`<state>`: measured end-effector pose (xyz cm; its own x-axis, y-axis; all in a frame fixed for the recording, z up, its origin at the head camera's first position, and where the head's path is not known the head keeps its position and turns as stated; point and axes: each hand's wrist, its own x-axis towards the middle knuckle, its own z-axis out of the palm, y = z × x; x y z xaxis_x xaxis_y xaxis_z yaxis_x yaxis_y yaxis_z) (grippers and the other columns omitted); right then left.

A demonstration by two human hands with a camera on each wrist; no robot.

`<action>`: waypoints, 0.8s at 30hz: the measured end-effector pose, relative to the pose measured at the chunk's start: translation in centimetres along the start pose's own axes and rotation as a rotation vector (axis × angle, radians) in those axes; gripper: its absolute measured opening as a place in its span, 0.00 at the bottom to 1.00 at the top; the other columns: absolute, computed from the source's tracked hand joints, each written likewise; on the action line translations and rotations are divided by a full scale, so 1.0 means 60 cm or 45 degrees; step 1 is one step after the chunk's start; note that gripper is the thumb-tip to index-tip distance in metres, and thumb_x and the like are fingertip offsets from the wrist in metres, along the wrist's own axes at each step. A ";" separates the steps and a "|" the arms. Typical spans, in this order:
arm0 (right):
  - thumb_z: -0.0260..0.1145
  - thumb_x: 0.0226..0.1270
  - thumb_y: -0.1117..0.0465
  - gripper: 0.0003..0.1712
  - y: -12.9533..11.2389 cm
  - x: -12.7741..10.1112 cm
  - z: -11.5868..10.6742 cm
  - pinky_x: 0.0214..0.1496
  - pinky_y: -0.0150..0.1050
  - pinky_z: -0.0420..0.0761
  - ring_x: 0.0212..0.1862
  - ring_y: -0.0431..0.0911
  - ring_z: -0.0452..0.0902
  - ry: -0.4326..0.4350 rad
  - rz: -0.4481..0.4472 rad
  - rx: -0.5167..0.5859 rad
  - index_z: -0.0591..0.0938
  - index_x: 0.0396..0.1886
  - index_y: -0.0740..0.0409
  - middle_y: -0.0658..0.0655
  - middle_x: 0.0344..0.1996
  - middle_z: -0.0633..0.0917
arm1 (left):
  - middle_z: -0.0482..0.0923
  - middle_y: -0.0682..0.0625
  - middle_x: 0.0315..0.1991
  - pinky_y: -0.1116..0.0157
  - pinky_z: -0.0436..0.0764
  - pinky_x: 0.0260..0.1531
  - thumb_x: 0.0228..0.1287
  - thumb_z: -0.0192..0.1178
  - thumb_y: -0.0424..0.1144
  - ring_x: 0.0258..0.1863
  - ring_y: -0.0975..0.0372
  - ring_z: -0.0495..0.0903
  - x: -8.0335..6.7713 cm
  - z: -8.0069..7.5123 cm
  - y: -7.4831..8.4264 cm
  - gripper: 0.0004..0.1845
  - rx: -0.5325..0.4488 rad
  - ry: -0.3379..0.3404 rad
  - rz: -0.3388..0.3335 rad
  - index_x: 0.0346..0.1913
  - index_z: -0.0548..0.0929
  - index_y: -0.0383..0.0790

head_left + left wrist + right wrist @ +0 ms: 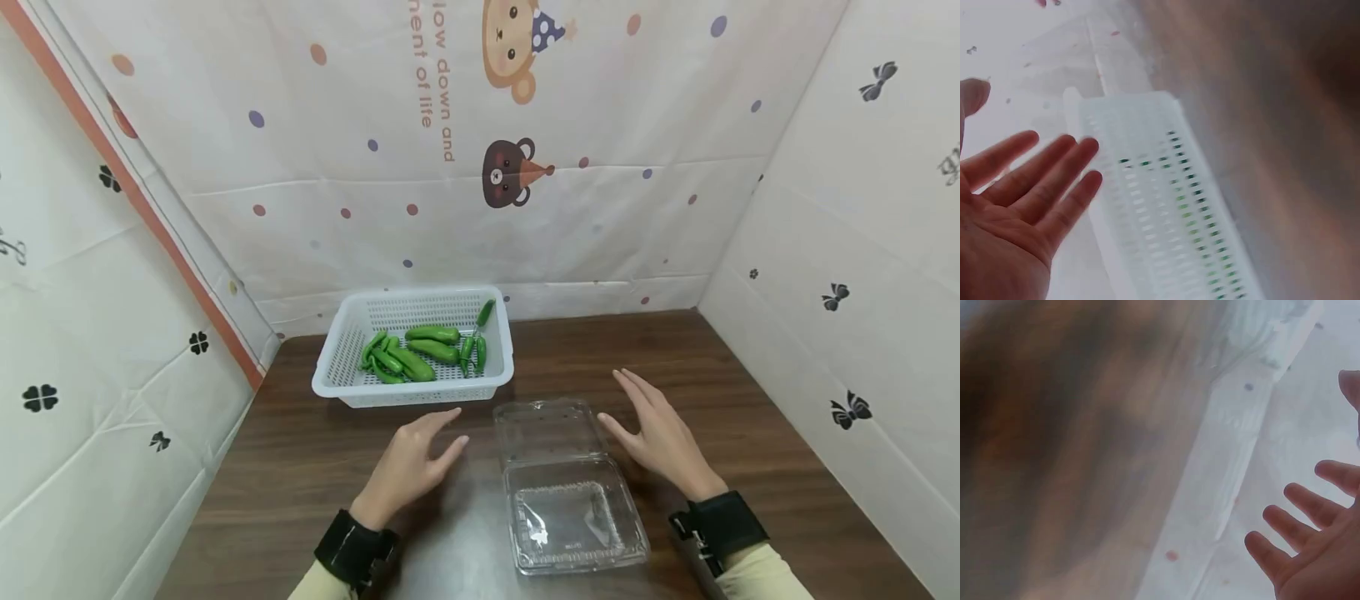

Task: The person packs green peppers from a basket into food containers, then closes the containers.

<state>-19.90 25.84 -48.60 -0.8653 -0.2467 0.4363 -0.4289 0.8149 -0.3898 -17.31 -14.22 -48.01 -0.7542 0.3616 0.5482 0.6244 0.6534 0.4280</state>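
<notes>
In the head view a white plastic basket [345,354] holds green peppers [431,350] of several sizes, some thick and some thin. In front of it, toward the right, a clear plastic clamshell box [517,500] lies with its lid [551,429] folded back flat. My left hand [408,467] hovers in front of the basket and left of the box, fingers relaxed and holding nothing. Just right of the lid is my right hand [660,442], its fingers spread and nothing held. The left wrist view shows the left palm [1004,244] beside the basket wall [1172,187]; the right wrist view shows spread right fingers [1291,525].
Everything stands on a brown wooden table [300,483]. Behind it hangs a white patterned sheet [600,208], and similar sheets close off the left and right sides. A black band is strapped on each wrist.
</notes>
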 end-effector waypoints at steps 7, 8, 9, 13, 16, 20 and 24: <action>0.69 0.72 0.49 0.41 -0.049 0.063 -0.008 0.67 0.65 0.71 0.73 0.63 0.63 -0.084 -0.156 0.054 0.67 0.78 0.59 0.66 0.74 0.67 | 0.88 0.45 0.46 0.59 0.87 0.48 0.68 0.68 0.39 0.45 0.56 0.88 0.066 -0.036 -0.007 0.16 0.023 0.050 0.172 0.55 0.86 0.35; 0.69 0.73 0.49 0.39 -0.056 0.073 -0.009 0.66 0.64 0.72 0.73 0.62 0.64 -0.102 -0.175 0.057 0.67 0.77 0.59 0.65 0.74 0.68 | 0.88 0.44 0.47 0.59 0.86 0.48 0.69 0.68 0.39 0.46 0.55 0.88 0.075 -0.039 -0.008 0.16 0.035 0.044 0.177 0.55 0.86 0.35; 0.68 0.73 0.50 0.38 -0.063 0.082 -0.009 0.66 0.64 0.73 0.73 0.62 0.65 -0.122 -0.193 0.061 0.68 0.77 0.59 0.65 0.74 0.69 | 0.88 0.44 0.47 0.58 0.86 0.49 0.69 0.68 0.39 0.47 0.55 0.88 0.084 -0.042 -0.010 0.16 0.045 0.036 0.176 0.55 0.87 0.34; 0.68 0.74 0.51 0.36 -0.088 0.113 -0.005 0.66 0.61 0.75 0.72 0.60 0.67 -0.174 -0.254 0.066 0.70 0.76 0.59 0.65 0.73 0.70 | 0.88 0.43 0.48 0.58 0.86 0.50 0.71 0.66 0.39 0.49 0.55 0.87 0.108 -0.047 -0.017 0.15 0.077 0.015 0.155 0.55 0.87 0.35; 0.69 0.73 0.52 0.36 -0.105 0.130 0.001 0.66 0.61 0.75 0.72 0.60 0.68 -0.198 -0.288 0.070 0.70 0.75 0.59 0.65 0.72 0.71 | 0.88 0.44 0.47 0.58 0.86 0.49 0.72 0.66 0.39 0.48 0.55 0.87 0.111 -0.045 -0.024 0.14 0.104 0.002 0.123 0.54 0.88 0.35; 0.70 0.72 0.53 0.35 -0.125 0.151 0.009 0.65 0.60 0.77 0.71 0.59 0.69 -0.223 -0.315 0.074 0.72 0.75 0.59 0.65 0.71 0.73 | 0.89 0.45 0.47 0.58 0.86 0.50 0.71 0.66 0.38 0.49 0.56 0.87 0.104 -0.041 -0.032 0.13 0.132 -0.003 0.082 0.53 0.88 0.36; 0.70 0.73 0.52 0.35 -0.142 0.172 0.018 0.65 0.57 0.78 0.70 0.58 0.70 -0.235 -0.346 0.063 0.72 0.74 0.59 0.65 0.70 0.74 | 0.88 0.45 0.48 0.57 0.86 0.52 0.70 0.67 0.38 0.50 0.55 0.87 0.097 -0.040 -0.041 0.13 0.145 0.012 0.053 0.53 0.88 0.37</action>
<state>-25.49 15.81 -41.65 -0.7477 -0.5464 0.3774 -0.6590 0.6806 -0.3203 -22.75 -15.29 -44.13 -0.7260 0.3840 0.5705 0.6275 0.7094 0.3210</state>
